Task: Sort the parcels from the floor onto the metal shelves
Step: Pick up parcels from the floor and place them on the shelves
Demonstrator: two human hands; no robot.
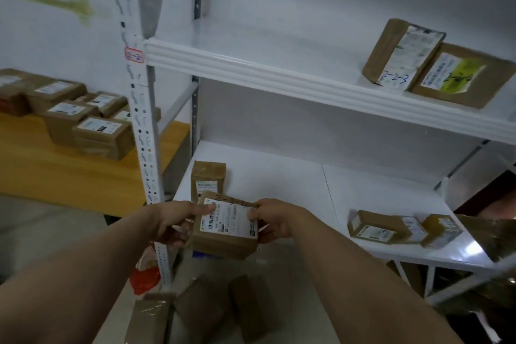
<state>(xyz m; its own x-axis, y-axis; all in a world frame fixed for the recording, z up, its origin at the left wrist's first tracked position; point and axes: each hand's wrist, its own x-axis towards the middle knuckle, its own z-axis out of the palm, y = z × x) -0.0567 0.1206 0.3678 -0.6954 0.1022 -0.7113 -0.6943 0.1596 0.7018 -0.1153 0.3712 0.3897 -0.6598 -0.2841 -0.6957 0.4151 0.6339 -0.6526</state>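
Observation:
A brown cardboard parcel [226, 227] with a white label and the handwritten code 2-3-4 is held in front of the lower metal shelf [279, 176]. My left hand [176, 222] grips its left edge, thumb on the label. My right hand [272, 220] grips its right edge. A taller parcel [208, 176] stands upright on that shelf just behind it. Two small parcels [375, 225] [441, 229] lie at the shelf's right. On the upper shelf [251, 67] two parcels [402, 53] [460, 75] lean together at the right. Several parcels [203, 307] lie on the floor below.
The shelf's perforated white upright [142, 120] carries a tag reading 2-2. To the left, a wooden table [55, 176] bears several more parcels [92, 131]. A red and white bag [145, 276] lies by the upright's foot. Another blurred parcel [491, 234] is at the right edge.

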